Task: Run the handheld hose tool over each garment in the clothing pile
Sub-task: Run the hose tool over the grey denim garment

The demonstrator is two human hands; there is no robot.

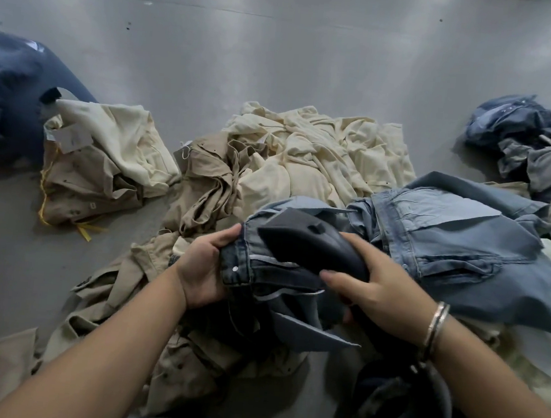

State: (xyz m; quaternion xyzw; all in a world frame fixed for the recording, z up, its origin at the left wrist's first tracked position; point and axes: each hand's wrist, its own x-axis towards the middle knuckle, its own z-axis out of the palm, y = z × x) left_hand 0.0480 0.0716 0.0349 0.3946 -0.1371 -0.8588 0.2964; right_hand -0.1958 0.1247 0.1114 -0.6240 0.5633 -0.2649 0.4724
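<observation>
Right hand (pixel 380 291) wrapped around the hose tool (pixel 311 245), nozzle on dark jeans (pixel 261 274) bunched in the left hand (pixel 205 269); khaki and cream garments (pixel 305 154) look untreated, plenty left.

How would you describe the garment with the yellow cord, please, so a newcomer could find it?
Start at the big cream heap mid-floor, then look left to a separate small bundle. Its tan garment alone has a yellow cord along its left edge.
</observation>
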